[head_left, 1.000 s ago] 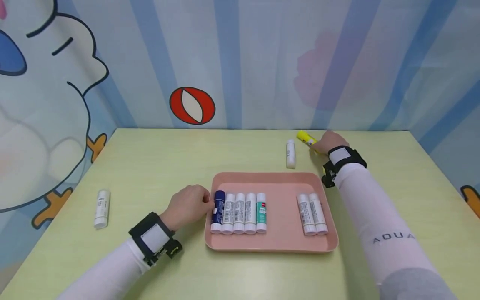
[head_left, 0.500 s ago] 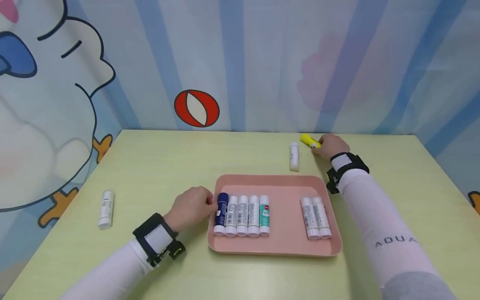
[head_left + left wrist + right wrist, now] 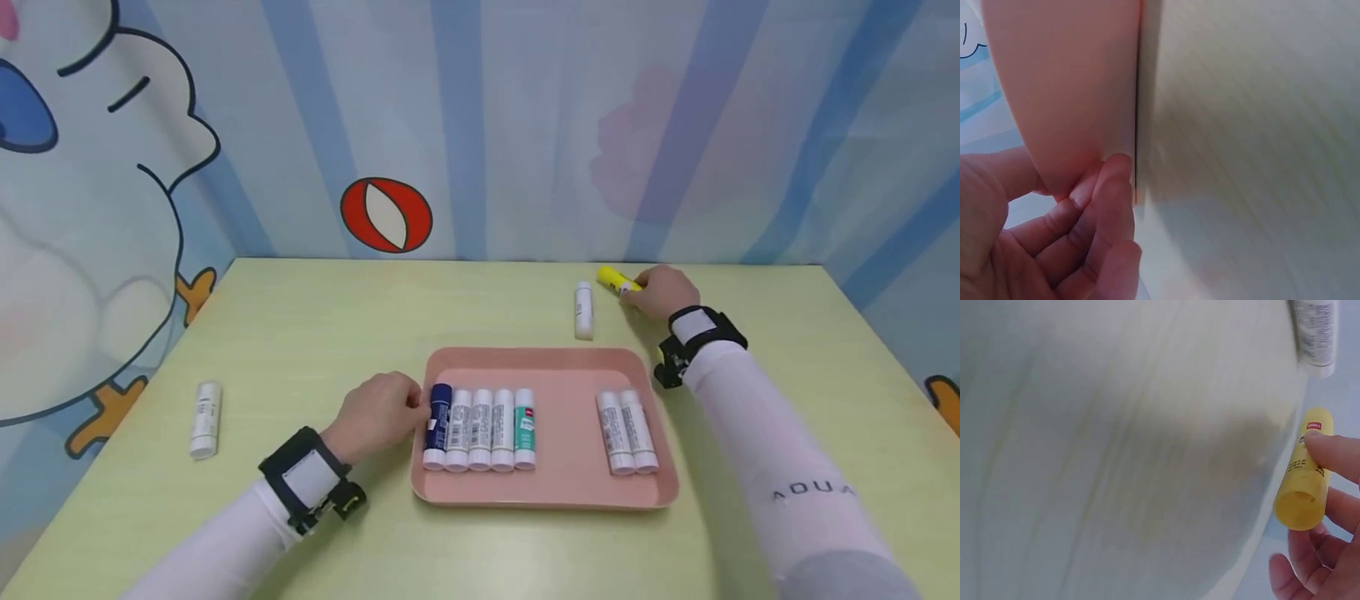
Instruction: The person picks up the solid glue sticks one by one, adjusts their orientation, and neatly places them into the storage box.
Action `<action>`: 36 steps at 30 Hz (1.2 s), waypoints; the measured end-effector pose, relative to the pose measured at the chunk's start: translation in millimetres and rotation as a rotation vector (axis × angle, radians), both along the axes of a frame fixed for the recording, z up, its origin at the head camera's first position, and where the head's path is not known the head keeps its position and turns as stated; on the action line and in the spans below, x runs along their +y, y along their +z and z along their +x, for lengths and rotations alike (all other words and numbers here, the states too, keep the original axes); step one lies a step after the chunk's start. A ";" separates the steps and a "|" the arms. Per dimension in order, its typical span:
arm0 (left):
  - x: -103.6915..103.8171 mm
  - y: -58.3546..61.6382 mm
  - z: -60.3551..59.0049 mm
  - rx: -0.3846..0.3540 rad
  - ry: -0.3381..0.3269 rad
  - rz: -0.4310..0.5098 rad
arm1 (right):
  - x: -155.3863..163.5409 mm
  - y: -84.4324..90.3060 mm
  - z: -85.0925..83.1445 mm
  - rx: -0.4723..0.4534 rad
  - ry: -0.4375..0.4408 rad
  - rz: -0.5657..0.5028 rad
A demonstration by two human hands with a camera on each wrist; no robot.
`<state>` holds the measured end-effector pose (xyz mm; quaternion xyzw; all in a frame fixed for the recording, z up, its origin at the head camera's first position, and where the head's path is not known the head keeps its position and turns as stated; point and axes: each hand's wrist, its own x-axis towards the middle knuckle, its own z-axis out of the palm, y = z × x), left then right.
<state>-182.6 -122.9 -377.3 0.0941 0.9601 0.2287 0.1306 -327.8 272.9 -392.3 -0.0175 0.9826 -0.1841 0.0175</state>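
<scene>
My left hand [image 3: 377, 417] grips the left rim of the pink tray [image 3: 566, 492], thumb over the edge and fingers curled against the outer wall [image 3: 1072, 75] in the left wrist view. Near the table's back edge, my right hand [image 3: 666, 292] pinches a yellow glue stick [image 3: 615, 279] between thumb and fingers. Its round yellow end [image 3: 1299, 509] faces the right wrist camera. Along the tray's left side lie a dark blue glue stick [image 3: 438, 425], several white ones [image 3: 480, 429] and a green-labelled one [image 3: 524, 429] in a row. Two white glue sticks [image 3: 626, 433] lie together at its right side.
A white glue stick [image 3: 583, 310] lies on the table behind the tray, left of the yellow one. Another white glue stick [image 3: 206, 421] lies far left. A patterned cloth backdrop [image 3: 517, 133] stands along the table's [image 3: 337, 308] back edge.
My right hand has shifted slightly on the yellow glue stick, and more of its label shows. The left hand keeps its grip on the tray. The head view sways a little.
</scene>
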 end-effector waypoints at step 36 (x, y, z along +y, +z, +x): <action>-3.0 -3.4 -12.0 0.030 -0.033 -0.014 | -58.4 69.0 119.3 -0.170 0.215 -0.355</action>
